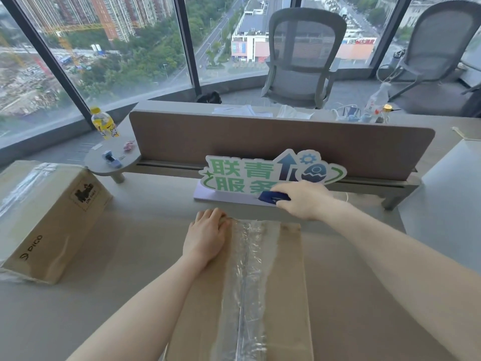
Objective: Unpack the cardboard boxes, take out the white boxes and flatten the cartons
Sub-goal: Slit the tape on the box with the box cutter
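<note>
A brown cardboard box (283,282) stands on the desk right in front of me, its top seam covered by clear tape (247,277). My left hand (207,235) rests flat on the box's far left corner. Beyond the box's far edge, my right hand (302,199) grips a small blue cutter (273,197), held just in front of a sign. A second sealed cardboard box (49,217), also taped and printed with PICO, sits tilted at the left of the desk. No white boxes show.
A green and white sign (260,175) stands against the brown desk divider (273,136). A small round shelf (112,160) at the left holds a yellow bottle (102,122) and small items. Two mesh chairs (302,56) stand behind the divider. A white desk (447,196) adjoins at right.
</note>
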`<state>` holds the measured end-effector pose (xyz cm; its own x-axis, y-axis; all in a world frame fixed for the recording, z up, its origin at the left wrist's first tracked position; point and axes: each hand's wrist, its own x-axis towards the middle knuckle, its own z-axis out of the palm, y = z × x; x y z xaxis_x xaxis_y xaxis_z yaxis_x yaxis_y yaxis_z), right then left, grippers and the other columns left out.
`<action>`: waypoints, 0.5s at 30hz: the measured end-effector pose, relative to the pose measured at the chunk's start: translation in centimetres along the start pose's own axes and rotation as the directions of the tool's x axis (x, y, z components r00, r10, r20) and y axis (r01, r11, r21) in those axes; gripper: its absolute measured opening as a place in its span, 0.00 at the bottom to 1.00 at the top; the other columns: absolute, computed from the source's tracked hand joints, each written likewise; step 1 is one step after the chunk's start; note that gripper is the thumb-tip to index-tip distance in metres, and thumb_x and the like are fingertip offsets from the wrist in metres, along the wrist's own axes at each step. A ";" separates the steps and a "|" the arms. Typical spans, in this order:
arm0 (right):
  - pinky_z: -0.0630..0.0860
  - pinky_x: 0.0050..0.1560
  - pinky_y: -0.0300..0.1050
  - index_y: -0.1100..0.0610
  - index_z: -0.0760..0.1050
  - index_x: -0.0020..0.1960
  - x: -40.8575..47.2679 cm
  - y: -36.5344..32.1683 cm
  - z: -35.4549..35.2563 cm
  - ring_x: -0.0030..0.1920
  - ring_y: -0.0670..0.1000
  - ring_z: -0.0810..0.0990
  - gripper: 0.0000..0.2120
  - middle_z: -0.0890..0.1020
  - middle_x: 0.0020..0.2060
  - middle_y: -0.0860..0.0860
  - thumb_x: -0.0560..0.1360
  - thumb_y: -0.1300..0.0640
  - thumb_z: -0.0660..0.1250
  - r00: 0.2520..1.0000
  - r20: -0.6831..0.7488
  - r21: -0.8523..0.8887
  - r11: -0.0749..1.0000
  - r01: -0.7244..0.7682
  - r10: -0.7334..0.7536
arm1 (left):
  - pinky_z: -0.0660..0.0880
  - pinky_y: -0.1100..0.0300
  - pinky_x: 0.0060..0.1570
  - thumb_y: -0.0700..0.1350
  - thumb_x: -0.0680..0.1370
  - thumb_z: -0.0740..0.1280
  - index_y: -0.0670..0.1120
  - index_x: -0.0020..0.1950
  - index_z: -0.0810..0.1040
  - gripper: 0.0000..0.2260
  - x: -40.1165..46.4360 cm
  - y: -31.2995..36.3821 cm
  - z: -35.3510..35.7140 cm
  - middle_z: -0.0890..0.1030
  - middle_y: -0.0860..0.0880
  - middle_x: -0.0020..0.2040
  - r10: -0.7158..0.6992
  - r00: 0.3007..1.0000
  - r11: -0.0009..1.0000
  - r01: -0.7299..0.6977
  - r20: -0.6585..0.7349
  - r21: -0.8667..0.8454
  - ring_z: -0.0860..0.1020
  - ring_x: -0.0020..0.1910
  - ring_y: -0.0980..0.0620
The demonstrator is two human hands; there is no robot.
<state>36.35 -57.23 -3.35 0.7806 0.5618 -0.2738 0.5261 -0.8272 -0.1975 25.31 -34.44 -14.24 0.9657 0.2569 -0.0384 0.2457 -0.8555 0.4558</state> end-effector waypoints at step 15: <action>0.58 0.29 0.43 0.52 0.63 0.38 -5.5 -12.2 6.8 0.38 0.55 0.71 0.09 0.70 0.32 0.48 0.73 0.63 0.58 0.909 -0.055 0.291 0.878 -0.381 0.413 | 0.39 0.56 0.76 0.64 0.75 0.45 0.54 0.80 0.54 0.34 -6.8 -3.7 -2.4 0.49 0.53 0.81 0.370 0.888 0.882 -0.428 0.273 0.198 0.42 0.80 0.51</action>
<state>23.38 -50.16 -5.85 0.9453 0.1691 -0.2791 0.0664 -0.9371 -0.3427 17.63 -31.93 -13.55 0.9714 -0.2114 -0.1085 -0.1804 -0.9534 0.2418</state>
